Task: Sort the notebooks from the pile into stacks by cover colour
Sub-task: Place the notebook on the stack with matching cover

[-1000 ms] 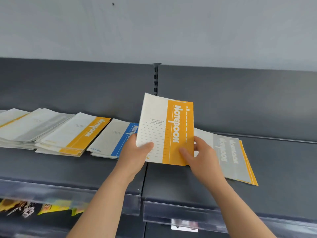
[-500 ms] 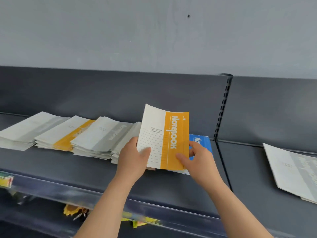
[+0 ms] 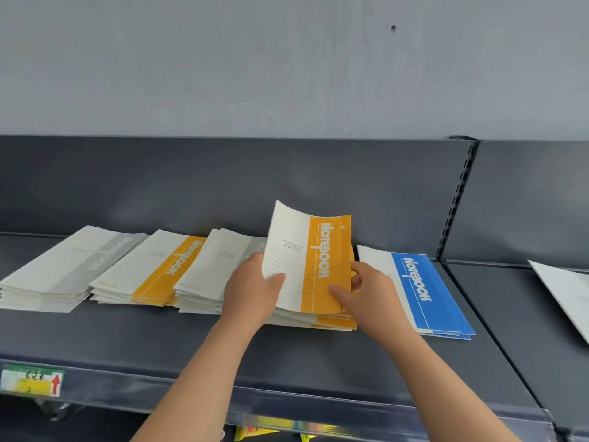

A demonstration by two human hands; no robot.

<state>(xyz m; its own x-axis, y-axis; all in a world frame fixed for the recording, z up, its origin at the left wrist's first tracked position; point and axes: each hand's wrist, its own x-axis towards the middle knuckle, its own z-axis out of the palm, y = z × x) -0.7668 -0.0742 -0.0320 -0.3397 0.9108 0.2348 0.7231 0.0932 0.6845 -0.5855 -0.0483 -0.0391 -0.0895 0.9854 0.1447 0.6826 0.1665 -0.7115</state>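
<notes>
One orange notebook (image 3: 325,263) tilted up | left hand (image 3: 251,291) grips its white side | right hand (image 3: 373,298) pinches its orange side

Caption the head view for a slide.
Left hand and right hand hold an orange notebook over an orange stack.

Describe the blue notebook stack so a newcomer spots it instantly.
On the dark grey shelf, look just left of the slotted upright post. The blue notebook stack lies flat there, right of the right hand. Only its cover band is blue, not orange or grey.
</notes>
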